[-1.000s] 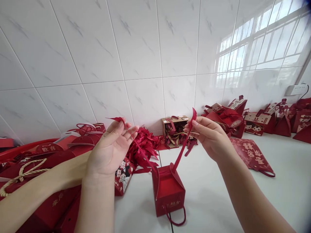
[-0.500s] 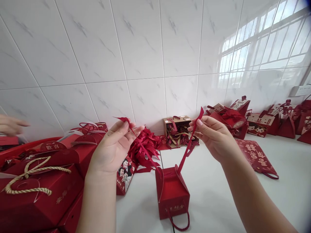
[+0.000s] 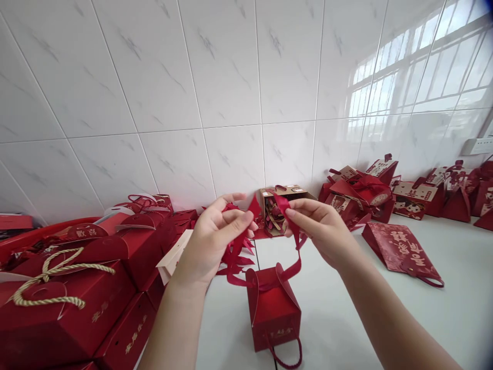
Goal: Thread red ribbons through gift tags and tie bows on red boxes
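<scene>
A small red gift box (image 3: 273, 313) stands upright on the white table, its two rounded flaps raised and a red cord handle (image 3: 287, 362) hanging at its front. A red ribbon (image 3: 295, 267) passes through the flaps, with both loose ends lifted above the box. My left hand (image 3: 221, 234) pinches one ribbon end between thumb and fingers. Opposite it, my right hand (image 3: 318, 223) is closed on the other end. The two ends are close together but apart, and the ribbon hangs slack in curves on both sides.
Larger red boxes (image 3: 65, 308) with gold rope bows are stacked at the left. Behind my hands lie a heap of red ribbons (image 3: 241, 259) and an open box of ribbon pieces (image 3: 285, 192). A flat red bag (image 3: 404, 252) and several decorated boxes (image 3: 416, 198) occupy the right side.
Both hands have come closer together over the box, and the ribbon has gone from taut to slack. Another person's hand at the far left has left the view.
</scene>
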`<state>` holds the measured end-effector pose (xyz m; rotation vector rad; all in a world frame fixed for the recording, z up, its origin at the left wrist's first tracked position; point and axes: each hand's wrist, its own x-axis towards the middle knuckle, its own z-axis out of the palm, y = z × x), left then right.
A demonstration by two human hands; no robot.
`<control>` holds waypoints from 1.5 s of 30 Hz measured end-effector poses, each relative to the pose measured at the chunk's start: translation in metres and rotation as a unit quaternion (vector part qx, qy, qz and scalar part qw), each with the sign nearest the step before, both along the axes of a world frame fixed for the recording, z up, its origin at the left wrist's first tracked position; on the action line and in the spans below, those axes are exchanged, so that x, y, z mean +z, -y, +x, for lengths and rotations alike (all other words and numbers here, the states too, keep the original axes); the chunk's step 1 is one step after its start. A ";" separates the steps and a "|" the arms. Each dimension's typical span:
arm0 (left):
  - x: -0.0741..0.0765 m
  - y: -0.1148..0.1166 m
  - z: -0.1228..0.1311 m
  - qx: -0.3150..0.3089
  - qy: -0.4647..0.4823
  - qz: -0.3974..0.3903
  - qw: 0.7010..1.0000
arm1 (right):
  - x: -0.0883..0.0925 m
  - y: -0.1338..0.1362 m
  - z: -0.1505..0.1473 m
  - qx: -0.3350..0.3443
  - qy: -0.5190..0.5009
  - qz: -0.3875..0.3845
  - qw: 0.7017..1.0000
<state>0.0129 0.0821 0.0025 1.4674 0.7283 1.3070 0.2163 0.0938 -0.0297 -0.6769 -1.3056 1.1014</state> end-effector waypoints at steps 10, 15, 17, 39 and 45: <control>-0.002 0.008 0.019 0.050 -0.126 -0.030 0.990 | 0.000 0.011 -0.014 0.110 0.074 0.043 0.990; -0.003 0.007 0.017 0.072 -0.156 -0.020 0.985 | 0.000 0.010 -0.017 0.102 0.062 0.049 0.992; -0.003 0.006 0.015 0.045 -0.161 -0.026 0.986 | -0.001 0.007 -0.015 0.090 0.062 0.063 0.992; -0.009 -0.008 0.009 -0.003 -0.128 -0.015 0.992 | -0.011 -0.010 0.002 -0.066 0.340 0.383 0.856; -0.009 0.000 0.004 0.163 -0.306 0.150 0.926 | -0.010 -0.017 0.010 -0.144 0.249 0.259 0.922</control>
